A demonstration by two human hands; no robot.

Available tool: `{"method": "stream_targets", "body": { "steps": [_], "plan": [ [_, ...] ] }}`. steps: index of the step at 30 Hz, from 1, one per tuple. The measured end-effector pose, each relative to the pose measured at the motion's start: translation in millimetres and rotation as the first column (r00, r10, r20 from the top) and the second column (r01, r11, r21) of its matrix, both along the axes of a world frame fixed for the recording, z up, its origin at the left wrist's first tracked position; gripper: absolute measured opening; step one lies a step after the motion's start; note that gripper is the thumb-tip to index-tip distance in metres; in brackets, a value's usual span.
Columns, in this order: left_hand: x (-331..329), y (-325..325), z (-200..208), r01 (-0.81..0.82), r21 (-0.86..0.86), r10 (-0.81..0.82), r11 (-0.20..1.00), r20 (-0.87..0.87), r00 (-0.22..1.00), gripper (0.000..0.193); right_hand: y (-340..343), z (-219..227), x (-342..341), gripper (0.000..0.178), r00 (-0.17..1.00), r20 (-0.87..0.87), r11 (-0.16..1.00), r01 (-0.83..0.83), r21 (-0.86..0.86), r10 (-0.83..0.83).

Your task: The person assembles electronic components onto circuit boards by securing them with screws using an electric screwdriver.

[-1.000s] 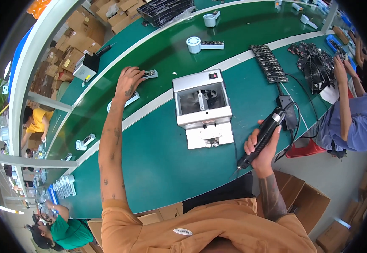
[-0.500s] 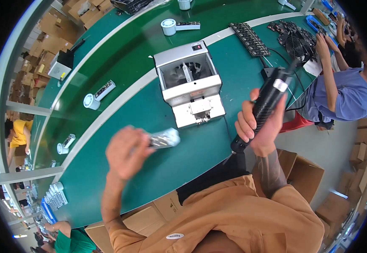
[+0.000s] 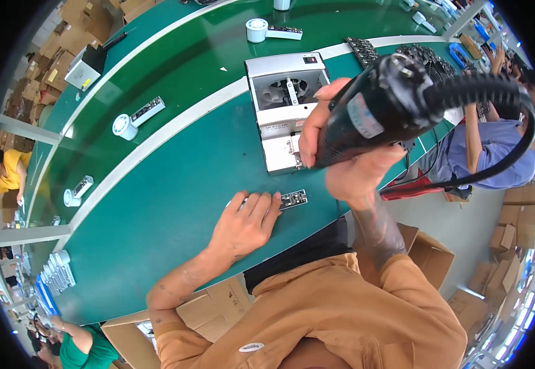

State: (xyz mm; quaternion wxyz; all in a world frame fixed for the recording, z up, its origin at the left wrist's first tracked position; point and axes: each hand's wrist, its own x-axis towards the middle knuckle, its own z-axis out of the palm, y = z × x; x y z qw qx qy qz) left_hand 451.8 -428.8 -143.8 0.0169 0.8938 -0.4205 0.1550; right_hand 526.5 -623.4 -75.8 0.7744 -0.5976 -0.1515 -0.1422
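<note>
My left hand [image 3: 247, 222] lies low over the bench, its fingers curled around a narrow white device. A populated circuit board [image 3: 294, 199] sits in the device's end, which sticks out past my fingertips; the rest is hidden under the hand. Higher up and closer to the camera, my right hand [image 3: 355, 157] is wrapped around a black electric screwdriver [image 3: 366, 114]. Its thick ribbed cable loops away to the right, and its bit is hidden from this view. Just behind both hands stands a grey metal machine [image 3: 283, 114] with an open top and a red switch.
Along the curved green conveyor [image 3: 199, 77] lie white round-headed devices [image 3: 126, 126] with exposed boards. Board panels [image 3: 362, 52] and a dark pile of parts [image 3: 424, 56] are at the far right. A co-worker in purple [image 3: 495, 147] sits there. Cardboard boxes [image 3: 430, 258] stand below the bench's right edge.
My left hand has moved right, and the device it holds is now low at the bench with its board showing. The screwdriver has come up nearer the camera, its cable end tilted toward it.
</note>
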Motion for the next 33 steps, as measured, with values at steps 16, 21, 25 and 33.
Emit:
{"method": "stream_targets", "body": {
  "steps": [16, 21, 25, 33],
  "plan": [
    [0.0, -7.4, -2.2, -0.022, -0.021, 0.021, 1.0, -0.026, 0.999, 0.035, -15.1, -32.5, -14.7, 0.1, 0.991, -0.09, 0.984, -0.079, 0.159, 0.095],
    [1.1, -8.5, -3.0, -0.007, 0.014, 0.007, 1.0, -0.02, 1.0, 0.035, -19.5, -35.2, -15.2, 0.099, 0.991, -0.082, 0.981, -0.093, 0.172, 0.108],
    [1.1, -11.2, -4.5, -0.012, 0.006, 0.012, 1.0, -0.008, 1.0, 0.035, -20.6, -35.7, -16.3, 0.101, 0.986, -0.119, 0.98, -0.094, 0.175, 0.115],
    [2.9, -14.9, -3.0, 0.012, 0.022, -0.011, 1.0, -0.018, 1.0, 0.035, -30.8, -51.9, -22.4, 0.102, 0.966, -0.07, 0.918, -0.214, 0.333, 0.25]
  ]
}}
